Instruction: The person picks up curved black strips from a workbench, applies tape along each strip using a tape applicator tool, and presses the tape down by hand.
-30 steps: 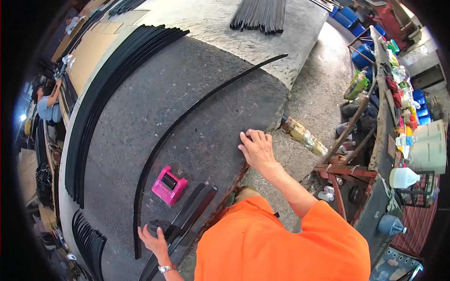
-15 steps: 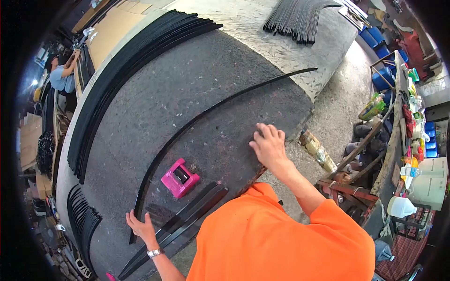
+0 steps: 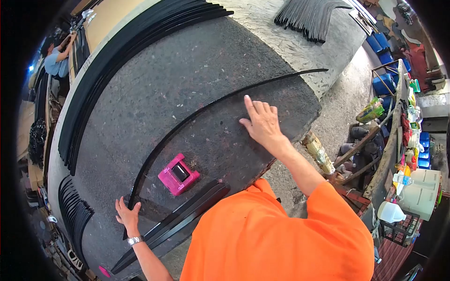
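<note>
A long, thin, curved black strip [image 3: 196, 113] lies across the dark table. My left hand [image 3: 127, 217], a watch on its wrist, rests at the strip's lower end with fingers spread; whether it presses the strip I cannot tell. Below the strip's upper half, my right hand [image 3: 263, 121] hovers over or touches the table, its index finger stretched toward the strip but apart from it. Between the hands sits a pink device [image 3: 178, 174] with a dark window. Closer to my body, several flat black strips [image 3: 187, 213] lie side by side.
A thick row of curved black strips [image 3: 101, 82] lines the table's far left edge, with a smaller fanned bunch [image 3: 75, 218] below. Grey strips [image 3: 309, 18] lie at the top. A person [image 3: 56, 61] works at far left. Cluttered shelving [image 3: 398, 126] stands right.
My right hand has moved up toward the strip, and its index finger has straightened. My left hand has stayed by the strip's lower end. The view has shifted slightly.
</note>
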The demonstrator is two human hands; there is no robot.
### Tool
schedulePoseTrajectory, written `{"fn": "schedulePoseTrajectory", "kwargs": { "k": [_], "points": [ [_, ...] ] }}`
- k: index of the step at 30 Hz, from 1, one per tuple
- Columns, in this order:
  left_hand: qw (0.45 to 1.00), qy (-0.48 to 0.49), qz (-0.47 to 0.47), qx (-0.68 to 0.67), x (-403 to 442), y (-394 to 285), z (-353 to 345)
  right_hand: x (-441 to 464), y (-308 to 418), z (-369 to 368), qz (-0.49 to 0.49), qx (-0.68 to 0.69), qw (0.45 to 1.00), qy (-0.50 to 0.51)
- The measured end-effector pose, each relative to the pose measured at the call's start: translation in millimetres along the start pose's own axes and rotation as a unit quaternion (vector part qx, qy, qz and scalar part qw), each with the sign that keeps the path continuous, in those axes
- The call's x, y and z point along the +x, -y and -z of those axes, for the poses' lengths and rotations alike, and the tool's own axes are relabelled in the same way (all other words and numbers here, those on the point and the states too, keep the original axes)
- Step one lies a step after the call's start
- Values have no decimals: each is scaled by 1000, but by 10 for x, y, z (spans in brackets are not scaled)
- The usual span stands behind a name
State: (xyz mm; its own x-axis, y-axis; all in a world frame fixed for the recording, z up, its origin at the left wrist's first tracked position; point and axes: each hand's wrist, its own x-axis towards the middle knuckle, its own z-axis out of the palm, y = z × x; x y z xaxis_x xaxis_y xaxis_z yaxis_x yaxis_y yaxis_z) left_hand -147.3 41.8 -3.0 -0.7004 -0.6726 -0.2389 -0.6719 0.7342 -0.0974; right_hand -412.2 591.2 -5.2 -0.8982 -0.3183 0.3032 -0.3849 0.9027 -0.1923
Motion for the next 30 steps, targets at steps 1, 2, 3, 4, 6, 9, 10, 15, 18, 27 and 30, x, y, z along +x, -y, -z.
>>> {"fn": "schedulePoseTrajectory", "kwargs": {
  "k": [1,2,3,4,6,9,10,15,18,27,30],
  "points": [
    [1000,17,4,2,23,-12,15,14,81,-68,3,5,1000,-1],
    [1000,27,8,9,31,-20,29,27,154,-122,7,10,1000,-3],
    [999,36,12,15,47,-29,49,50,204,-159,5,12,1000,13],
    [999,44,15,21,61,-48,72,79,241,-187,4,12,1000,16],
    [998,60,17,25,108,-35,65,129,284,-228,1,10,1000,22],
    [998,65,18,19,99,-111,115,183,314,-261,14,13,1000,18],
    [998,64,18,16,82,-152,142,199,333,-261,28,16,999,7],
    [996,82,28,-5,66,-207,184,259,485,-311,75,35,997,-8],
    [996,84,29,-4,67,-200,168,289,552,-312,84,38,996,-7],
    [996,89,29,-2,71,-252,213,283,439,-223,69,35,997,-8],
    [995,92,28,1,83,-265,224,288,598,-268,88,53,995,-3]
  ]
}}
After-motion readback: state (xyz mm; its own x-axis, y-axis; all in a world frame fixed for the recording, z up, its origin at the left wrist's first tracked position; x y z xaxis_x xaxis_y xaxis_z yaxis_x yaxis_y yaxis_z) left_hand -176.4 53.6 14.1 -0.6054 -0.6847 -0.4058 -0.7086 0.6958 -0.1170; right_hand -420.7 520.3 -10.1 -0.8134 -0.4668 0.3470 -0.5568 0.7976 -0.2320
